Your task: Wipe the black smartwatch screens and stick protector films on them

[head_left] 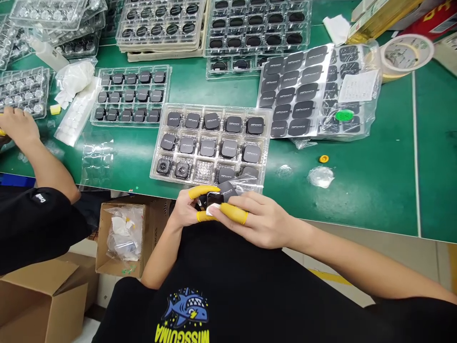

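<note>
My left hand (189,207), with yellow finger cots, is closed around a small black smartwatch (214,198) whose glossy square face points up. My right hand (259,219), also in a yellow finger cot, pinches a scrap of white wipe (212,208) against the watch's lower edge. A dark grey square cover with pale lettering (227,190) and some clear film (248,182) show just above the right fingers; what holds them is hidden. Beyond my hands lies a clear compartment tray (153,174) of square watch pieces, most under grey covers, two showing round sensors.
A second filled tray (167,85) lies behind. Stacked trays (162,45) line the back. Sheets of grey stickers (298,93), tape rolls (407,55) and a yellow ring (323,158) are to the right. At left is a co-worker's arm (53,164); a carton (143,238) stands below the table edge.
</note>
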`<state>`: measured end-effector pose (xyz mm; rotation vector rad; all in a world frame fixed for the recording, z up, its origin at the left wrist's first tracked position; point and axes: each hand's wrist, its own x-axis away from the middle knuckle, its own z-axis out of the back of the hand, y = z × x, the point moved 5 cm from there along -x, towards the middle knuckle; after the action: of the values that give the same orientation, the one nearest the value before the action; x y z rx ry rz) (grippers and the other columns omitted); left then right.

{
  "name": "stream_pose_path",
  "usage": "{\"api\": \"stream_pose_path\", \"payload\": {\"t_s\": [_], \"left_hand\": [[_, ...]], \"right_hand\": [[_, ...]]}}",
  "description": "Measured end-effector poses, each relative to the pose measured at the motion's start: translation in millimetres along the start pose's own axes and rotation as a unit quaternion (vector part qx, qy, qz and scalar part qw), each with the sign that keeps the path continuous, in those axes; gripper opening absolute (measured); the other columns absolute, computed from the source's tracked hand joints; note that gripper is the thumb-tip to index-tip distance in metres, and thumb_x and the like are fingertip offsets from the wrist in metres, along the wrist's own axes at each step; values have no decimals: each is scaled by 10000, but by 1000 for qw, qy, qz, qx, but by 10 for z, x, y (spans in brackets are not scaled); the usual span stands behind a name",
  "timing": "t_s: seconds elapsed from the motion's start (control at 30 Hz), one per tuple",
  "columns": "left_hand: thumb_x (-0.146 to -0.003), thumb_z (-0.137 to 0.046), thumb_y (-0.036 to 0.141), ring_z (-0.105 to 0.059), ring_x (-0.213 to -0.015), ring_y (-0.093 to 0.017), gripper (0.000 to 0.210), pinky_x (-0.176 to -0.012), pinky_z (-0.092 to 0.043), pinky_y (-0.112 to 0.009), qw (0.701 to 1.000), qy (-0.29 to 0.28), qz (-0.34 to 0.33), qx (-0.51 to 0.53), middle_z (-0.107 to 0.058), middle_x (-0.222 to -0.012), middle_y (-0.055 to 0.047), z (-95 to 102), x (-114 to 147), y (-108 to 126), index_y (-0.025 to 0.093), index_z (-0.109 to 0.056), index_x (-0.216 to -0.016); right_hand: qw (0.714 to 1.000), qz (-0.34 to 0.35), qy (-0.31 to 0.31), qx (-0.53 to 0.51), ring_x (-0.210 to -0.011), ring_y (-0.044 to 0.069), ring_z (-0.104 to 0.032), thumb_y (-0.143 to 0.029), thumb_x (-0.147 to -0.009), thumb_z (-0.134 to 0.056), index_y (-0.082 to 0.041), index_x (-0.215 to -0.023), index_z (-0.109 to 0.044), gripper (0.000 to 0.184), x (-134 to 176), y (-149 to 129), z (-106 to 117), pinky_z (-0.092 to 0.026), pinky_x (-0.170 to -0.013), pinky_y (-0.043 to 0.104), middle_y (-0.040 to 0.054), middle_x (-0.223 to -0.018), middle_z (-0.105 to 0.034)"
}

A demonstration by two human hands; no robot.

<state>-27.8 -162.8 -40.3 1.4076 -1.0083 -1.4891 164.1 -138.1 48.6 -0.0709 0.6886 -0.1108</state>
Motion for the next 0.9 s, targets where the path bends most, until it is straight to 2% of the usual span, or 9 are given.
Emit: {"api": "stream_pose_path", "payload": {"t_s": [0.13,0.23,0.37,0.43,0.53,0.63,0.7,0.8,0.9], "left_hand": [[-717,-1021,594,-866,-893,-247,696,-816,-694,-301,1000,-7,19,-16,-896,-1055,-127,-16,22,-22,172,-852,-1244],[-683,-1039,594,-865,-887,-254,720,-814,-699,-311,999,7,36,7,-894,-1053,-126,-11,32,-52,165,-852,-1230],[-660,-1048,604,-844,-824,-235,706,-777,-696,-306,998,32,52,17,-886,-972,-97,39,50,-85,175,-870,-1192],[-616,-1060,628,-839,-825,-238,725,-798,-704,-325,996,57,62,39,-886,-967,-87,83,75,-105,195,-881,-1169],[-568,-1080,625,-845,-858,-252,745,-844,-717,-359,990,86,70,91,-888,-1007,-87,116,115,-130,220,-887,-1162],[-539,-1089,628,-846,-852,-265,774,-826,-722,-380,987,87,81,112,-881,-986,-89,96,118,-139,214,-888,-1162],[-520,-1076,674,-845,-851,-275,806,-820,-721,-392,986,86,89,112,-877,-973,-90,83,99,-130,211,-889,-1153],[-503,-1064,712,-839,-833,-269,814,-811,-709,-379,988,78,91,95,-875,-953,-90,81,60,-87,205,-896,-1118],[-523,-1049,729,-836,-832,-265,800,-817,-698,-366,990,75,79,88,-876,-951,-95,91,38,-35,199,-898,-1103]], "right_hand": [[999,-2,-17,47,-1016,213,-726,-81,-1078,-590,-189,-1260,-782,286,-78,82,-35,-521,-727,354,54,-979,-798],[998,-21,-6,67,-998,236,-707,-76,-1067,-567,-164,-1283,-776,312,-101,129,-32,-485,-702,375,79,-980,-784],[998,-35,-22,57,-893,237,-670,-61,-1046,-575,-143,-1175,-801,274,-42,121,36,-497,-682,384,65,-852,-735],[998,-49,-29,38,-899,247,-675,-77,-1045,-585,-128,-1163,-803,253,28,106,114,-528,-691,394,77,-855,-731],[995,-95,13,9,-952,273,-706,-97,-1025,-651,-136,-1277,-797,295,133,98,285,-562,-725,413,101,-929,-760],[990,-132,38,-10,-947,282,-728,-116,-987,-754,-208,-1402,-779,426,149,88,395,-570,-719,420,81,-947,-784],[991,-126,30,-20,-926,275,-736,-131,-995,-757,-212,-1434,-763,446,91,64,410,-569,-697,415,75,-938,-788],[995,-99,21,-24,-888,262,-737,-124,-1051,-646,-194,-1428,-745,397,-19,31,389,-543,-647,407,75,-890,-780],[995,-102,18,-12,-876,264,-727,-110,-1058,-597,-231,-1401,-746,393,-67,31,341,-540,-657,416,71,-881,-784]]}}
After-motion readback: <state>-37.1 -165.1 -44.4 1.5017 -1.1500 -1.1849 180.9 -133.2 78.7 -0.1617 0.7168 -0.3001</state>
